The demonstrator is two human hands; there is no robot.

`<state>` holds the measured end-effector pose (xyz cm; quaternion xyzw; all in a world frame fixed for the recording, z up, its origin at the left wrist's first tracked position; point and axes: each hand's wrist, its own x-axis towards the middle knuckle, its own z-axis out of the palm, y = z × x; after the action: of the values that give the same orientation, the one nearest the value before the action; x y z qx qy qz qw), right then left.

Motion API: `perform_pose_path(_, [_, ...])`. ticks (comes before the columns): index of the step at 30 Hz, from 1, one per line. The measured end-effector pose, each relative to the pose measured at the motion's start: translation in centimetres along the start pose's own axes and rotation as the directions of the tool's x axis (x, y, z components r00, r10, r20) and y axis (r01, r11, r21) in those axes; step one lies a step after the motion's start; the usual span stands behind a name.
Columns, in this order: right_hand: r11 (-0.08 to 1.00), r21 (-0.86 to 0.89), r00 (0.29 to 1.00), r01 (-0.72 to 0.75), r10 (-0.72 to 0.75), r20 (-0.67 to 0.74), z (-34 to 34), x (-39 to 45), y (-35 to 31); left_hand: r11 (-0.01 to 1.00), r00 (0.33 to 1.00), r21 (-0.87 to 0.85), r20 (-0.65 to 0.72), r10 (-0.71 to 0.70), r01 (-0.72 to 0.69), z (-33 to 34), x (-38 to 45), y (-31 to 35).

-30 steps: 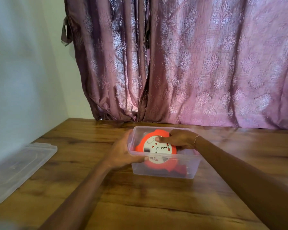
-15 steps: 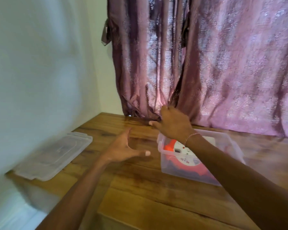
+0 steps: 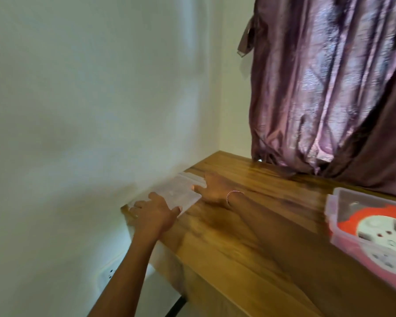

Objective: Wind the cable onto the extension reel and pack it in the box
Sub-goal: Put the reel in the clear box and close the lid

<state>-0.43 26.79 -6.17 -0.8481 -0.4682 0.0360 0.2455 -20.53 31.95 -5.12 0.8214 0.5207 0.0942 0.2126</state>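
Observation:
The clear plastic box [image 3: 336, 202] stands on the wooden table at the far right, partly cut off by the frame edge. Inside it lies the orange extension reel [image 3: 373, 216] with its white socket face up. The clear lid [image 3: 181, 191] lies flat at the table's left end by the wall. My left hand [image 3: 153, 216] covers the lid's near end, thumb on its edge. My right hand [image 3: 213, 188], a thin bracelet at the wrist, holds the lid's right side with the thumb on top. The picture is blurred by motion.
A white wall runs close along the table's left end [image 3: 128, 216]. A purple curtain [image 3: 329, 88] hangs behind the table at the back right. A wall socket [image 3: 110, 274] sits low on the wall below the table edge.
Both hands left the box and reel and swung left across the table to the lid, where they now sit on its edges. The view turned left with them.

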Motion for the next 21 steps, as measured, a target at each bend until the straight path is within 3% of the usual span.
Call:
perform_pose_path(3, [1.0,-0.017,0.999,-0.012,0.013,0.045,2.6,2.4,-0.7,0.996,0.996,-0.034,-0.004,-0.088,0.088,0.2,1.1,-1.2])
perform_pose_path(10, [0.992,-0.127,0.998,-0.014,0.021,0.057,4.4,5.6,-1.9,0.976,0.989,-0.18,-0.061,-0.132,0.119,1.6,2.2,-1.8])
perform_pose_path(14, [0.993,0.109,0.998,-0.052,0.05,0.029,2.9,5.8,-0.9,0.922,0.976,-0.377,-0.15,-0.159,0.092,1.9,2.0,-0.8])
perform_pose_path(17, [0.942,0.311,0.986,-0.126,0.154,-0.066,0.4,4.7,-0.8,0.922,0.92,-0.387,-0.356,-0.166,0.016,1.7,1.5,0.0])
perform_pose_path(19, [0.89,0.432,0.969,-0.148,0.218,-0.117,-2.2,3.6,-0.8,0.842,0.861,-0.532,-0.465,-0.205,-0.087,1.4,1.6,0.8])
perform_pose_path(21, [0.845,0.5,0.937,-0.188,0.307,-0.168,-5.3,2.1,-0.6,0.633,0.87,-0.751,-0.427,-0.248,-0.187,1.1,2.0,2.3])
